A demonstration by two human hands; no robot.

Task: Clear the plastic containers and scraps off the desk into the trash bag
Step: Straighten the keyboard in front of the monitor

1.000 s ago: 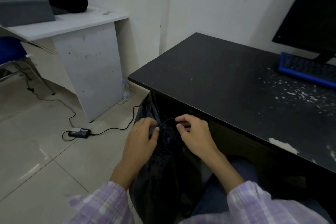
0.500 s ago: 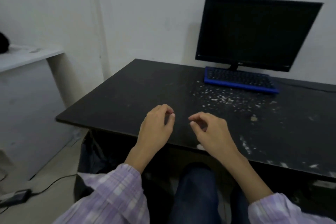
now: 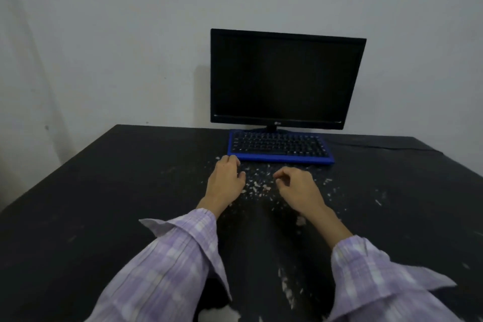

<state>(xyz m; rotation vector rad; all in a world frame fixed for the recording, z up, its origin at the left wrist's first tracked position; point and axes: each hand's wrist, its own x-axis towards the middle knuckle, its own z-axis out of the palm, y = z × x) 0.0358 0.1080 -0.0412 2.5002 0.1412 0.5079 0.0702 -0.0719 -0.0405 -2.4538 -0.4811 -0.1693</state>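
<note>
A black worktop point(image 3: 104, 191) fills the lower frame beneath a bare grey wall point(image 3: 104, 34). White scraps point(image 3: 257, 187) lie scattered at centre, between the left hand point(image 3: 226, 181) and right hand point(image 3: 298, 188), each grip loosely curled, grasping nothing. Behind them, a blue keyboard point(image 3: 279, 148) sits below a dark monitor point(image 3: 285, 78).

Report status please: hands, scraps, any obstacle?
Left hand and right hand over desk, fingers curled, holding nothing. White scraps between them. Keyboard just behind.
</note>
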